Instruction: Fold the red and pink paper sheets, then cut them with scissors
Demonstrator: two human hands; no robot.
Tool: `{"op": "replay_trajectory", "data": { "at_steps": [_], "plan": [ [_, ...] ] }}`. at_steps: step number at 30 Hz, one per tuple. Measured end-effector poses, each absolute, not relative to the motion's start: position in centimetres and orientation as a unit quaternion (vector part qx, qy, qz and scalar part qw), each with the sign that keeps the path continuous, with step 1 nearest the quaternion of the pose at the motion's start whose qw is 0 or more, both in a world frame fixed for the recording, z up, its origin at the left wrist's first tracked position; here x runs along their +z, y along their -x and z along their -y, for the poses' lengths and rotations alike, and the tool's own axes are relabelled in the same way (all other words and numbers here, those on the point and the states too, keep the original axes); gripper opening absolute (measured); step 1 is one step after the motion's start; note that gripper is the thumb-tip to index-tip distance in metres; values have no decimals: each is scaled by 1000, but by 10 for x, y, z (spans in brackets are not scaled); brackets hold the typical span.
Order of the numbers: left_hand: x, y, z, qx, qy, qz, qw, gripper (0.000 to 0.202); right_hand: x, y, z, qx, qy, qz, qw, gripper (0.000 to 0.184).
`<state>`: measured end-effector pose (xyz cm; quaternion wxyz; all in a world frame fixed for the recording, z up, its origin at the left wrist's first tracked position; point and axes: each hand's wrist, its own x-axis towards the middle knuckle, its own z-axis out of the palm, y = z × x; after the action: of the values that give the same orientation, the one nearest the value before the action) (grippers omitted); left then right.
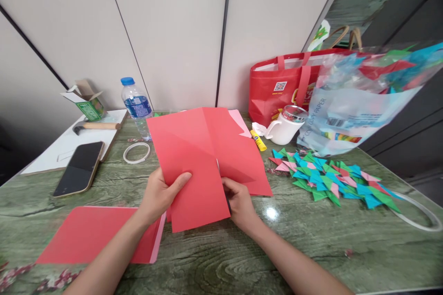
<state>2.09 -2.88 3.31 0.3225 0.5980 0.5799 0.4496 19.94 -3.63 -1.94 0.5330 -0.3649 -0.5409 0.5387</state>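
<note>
Red paper, smooth and matte, forms a broad sheet [187, 147] held up above the green, wood-grained tabletop [204, 258], near the middle of the view. A crease runs down from its upper edge; below that, the sheet parts along a straight slit, the left flap standing in front of the right. The left hand [157, 197] grips the left flap, thumb pressed on its face, fingers behind. The right hand [241, 203] curls at the slit around a dark tool [228, 204], mostly hidden by paper and fingers.

Under the left forearm lies a flat stack of red sheets [90, 233] with a pink edge. Beyond it rest a glossy black phone [80, 168], a thin white ring of tape [125, 156] and a clear plastic bottle [137, 106]. On the right, pointed folded papers [321, 177] form a spiky, many-coloured strip near a rounded white mug [285, 128] and a yellow tube [259, 140].
</note>
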Motion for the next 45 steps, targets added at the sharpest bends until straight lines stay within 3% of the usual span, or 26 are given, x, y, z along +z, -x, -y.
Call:
{"op": "replay_trajectory", "data": {
  "at_steps": [20, 39, 45],
  "plan": [
    [31, -23, 30, 430, -615, -573, 330, 33, -11, -201, 36, 549, 377, 527, 527, 28],
    [34, -24, 30, 427, -613, -573, 337, 32, -12, -201, 36, 536, 391, 529, 530, 19],
    [35, -26, 30, 410, -626, -565, 349, 28, -9, -201, 36, 549, 375, 525, 532, 26]
  ]
}}
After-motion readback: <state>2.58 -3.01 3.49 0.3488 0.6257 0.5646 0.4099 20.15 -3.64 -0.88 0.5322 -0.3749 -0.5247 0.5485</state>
